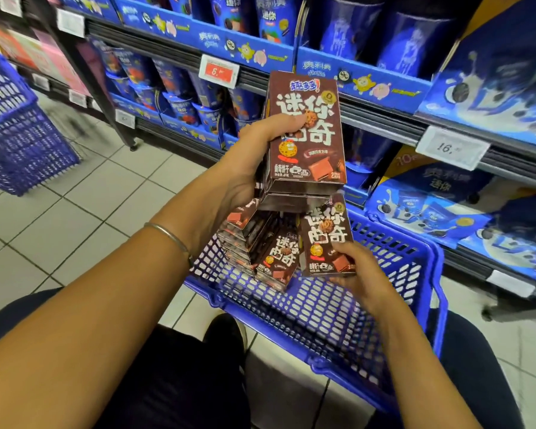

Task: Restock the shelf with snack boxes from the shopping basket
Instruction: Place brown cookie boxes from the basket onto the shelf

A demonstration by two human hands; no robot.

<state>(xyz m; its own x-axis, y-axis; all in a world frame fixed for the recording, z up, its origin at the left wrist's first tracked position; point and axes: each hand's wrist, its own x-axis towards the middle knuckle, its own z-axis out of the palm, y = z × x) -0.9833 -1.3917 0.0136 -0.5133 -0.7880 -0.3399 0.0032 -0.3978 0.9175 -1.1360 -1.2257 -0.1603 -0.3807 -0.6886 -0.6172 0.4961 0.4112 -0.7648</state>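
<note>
Left hand [254, 168]: clamped around a stack of brown boxes [248, 233], thumb pressed flat on the front of the top box [305, 134].
Right hand [362, 274]: fingers [347, 250] pinching the lower corner of a single box [325, 233], just beneath the top box.
Boxes, location: all raised above the blue basket [322, 311], in front of the shelf [384, 119], none placed on it yet.
Stack risk: fanned out unevenly under the palm (lower ones tilted and skewed), so likely to slide loose and drop into the basket or onto the floor [106, 196] on any easing of the grip.
Single box risk: held only near the bottom edge; apt to pivot or twist free during the lift.
Shelf risk: crowded with blue packs [180, 109]; no free slot visible from here, so pushing in blindly could topple neighbours or dent a carton.
Count in stack: too overlapped to tell.
</note>
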